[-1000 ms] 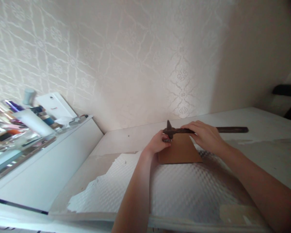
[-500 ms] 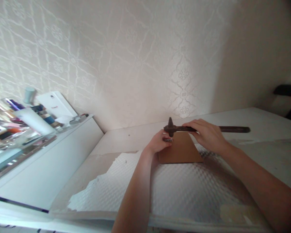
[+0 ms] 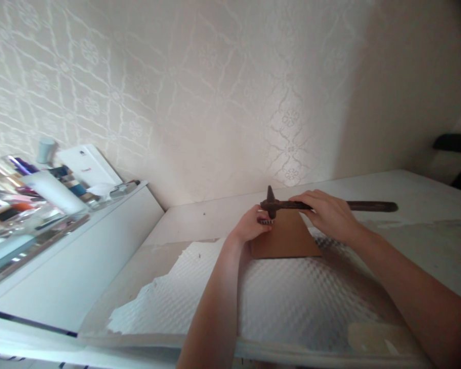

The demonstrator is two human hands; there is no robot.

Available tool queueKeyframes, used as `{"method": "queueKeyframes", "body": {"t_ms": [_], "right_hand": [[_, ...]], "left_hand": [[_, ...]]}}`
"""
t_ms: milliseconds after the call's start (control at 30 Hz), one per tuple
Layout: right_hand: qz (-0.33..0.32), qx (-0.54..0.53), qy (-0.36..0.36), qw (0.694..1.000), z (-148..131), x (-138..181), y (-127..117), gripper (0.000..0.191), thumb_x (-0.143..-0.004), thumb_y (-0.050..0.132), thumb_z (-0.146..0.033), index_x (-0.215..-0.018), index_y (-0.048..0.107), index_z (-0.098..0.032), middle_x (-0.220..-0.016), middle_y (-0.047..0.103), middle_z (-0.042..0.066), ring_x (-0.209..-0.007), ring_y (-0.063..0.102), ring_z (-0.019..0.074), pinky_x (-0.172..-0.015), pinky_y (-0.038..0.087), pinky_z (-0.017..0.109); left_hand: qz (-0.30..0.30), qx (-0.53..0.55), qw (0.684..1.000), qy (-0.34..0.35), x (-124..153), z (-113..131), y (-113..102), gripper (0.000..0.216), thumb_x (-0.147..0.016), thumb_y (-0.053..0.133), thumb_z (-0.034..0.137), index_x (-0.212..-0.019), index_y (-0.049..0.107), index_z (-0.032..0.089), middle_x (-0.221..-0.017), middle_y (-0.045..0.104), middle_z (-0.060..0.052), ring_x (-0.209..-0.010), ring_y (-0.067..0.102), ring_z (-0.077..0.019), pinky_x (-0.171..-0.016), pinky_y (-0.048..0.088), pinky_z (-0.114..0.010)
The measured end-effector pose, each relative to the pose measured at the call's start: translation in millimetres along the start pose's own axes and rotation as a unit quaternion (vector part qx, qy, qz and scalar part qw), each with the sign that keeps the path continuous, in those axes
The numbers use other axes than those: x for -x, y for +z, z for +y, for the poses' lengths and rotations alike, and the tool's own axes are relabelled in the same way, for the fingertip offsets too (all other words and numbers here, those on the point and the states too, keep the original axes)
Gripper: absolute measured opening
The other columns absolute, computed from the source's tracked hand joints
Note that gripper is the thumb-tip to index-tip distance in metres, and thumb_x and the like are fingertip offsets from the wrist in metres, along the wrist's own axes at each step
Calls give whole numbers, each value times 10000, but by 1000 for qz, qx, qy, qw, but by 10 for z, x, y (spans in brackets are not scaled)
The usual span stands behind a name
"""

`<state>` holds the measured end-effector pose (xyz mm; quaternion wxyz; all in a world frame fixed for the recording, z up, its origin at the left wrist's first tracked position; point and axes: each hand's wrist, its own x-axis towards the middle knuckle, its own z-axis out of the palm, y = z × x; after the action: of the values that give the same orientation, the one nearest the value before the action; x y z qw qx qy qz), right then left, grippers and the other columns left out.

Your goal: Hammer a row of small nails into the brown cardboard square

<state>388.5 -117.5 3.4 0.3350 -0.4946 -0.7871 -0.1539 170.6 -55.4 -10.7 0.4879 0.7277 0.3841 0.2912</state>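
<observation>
Hammer (image 3: 288, 205) is in the right hand (image 3: 328, 214), lying across over the far part of a brown board (image 3: 288, 241). From where I stand, the right fingers are clamped on its handle, around the middle, and the end of the handle comes out to the right of the hand. Its head is at the left end, with one pointed side directed to the far wall (image 3: 215, 102).

Just beside the head is the left hand (image 3: 249, 225), at the left edge of the board. Its fingers and thumb are closed around a small ridged piece (image 3: 266, 222), of which only a part is visible. Whether the head touches this piece, I cannot tell.

Under the board is a silvery, embossed sheet (image 3: 288, 297) with a torn left edge, spread on the table (image 3: 192, 223). On the left stands a white cabinet (image 3: 84, 251), with many small articles and a white box (image 3: 86, 166) on top.
</observation>
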Motion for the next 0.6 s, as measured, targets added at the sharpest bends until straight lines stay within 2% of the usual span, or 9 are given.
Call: {"method": "queueKeyframes", "body": {"t_ms": [133,300,433,600], "right_hand": [[22,4,8,1000,11,-6,3,279,-850,479,-117,-1064,635,-206,-990,672,45,-914,598,217,-724,469,318],[0,7,-5,1000,-6,-8,-3,262,-855,473,-112,-1036,644,-194,-979,674,55,-890,601,222,-705,466,323],[28,10,4,1000,-17,-10,-15,272,-862,470,-125,-1063,634,-206,-989,671,50,-903,595,220,-713,465,322],[0,4,-14,1000,-11,-10,5,261,-853,477,-119,-1040,642,-198,-989,672,54,-900,596,221,-710,464,324]], "left_hand": [[-5,25,1000,2,-20,-39,-7,461,-602,685,-21,-985,506,162,-855,656,-35,-872,613,-163,-882,448,-364],[1,13,1000,0,-13,-36,-6,423,-610,677,-23,-955,507,154,-856,651,-43,-872,614,-168,-874,453,-361],[-5,27,1000,-3,-11,-23,-3,432,-610,672,-24,-960,500,162,-862,648,-44,-877,613,-167,-874,453,-366],[2,12,1000,3,-21,-38,-3,437,-606,676,-12,-977,517,154,-869,652,-55,-889,615,-183,-883,447,-377]]}}
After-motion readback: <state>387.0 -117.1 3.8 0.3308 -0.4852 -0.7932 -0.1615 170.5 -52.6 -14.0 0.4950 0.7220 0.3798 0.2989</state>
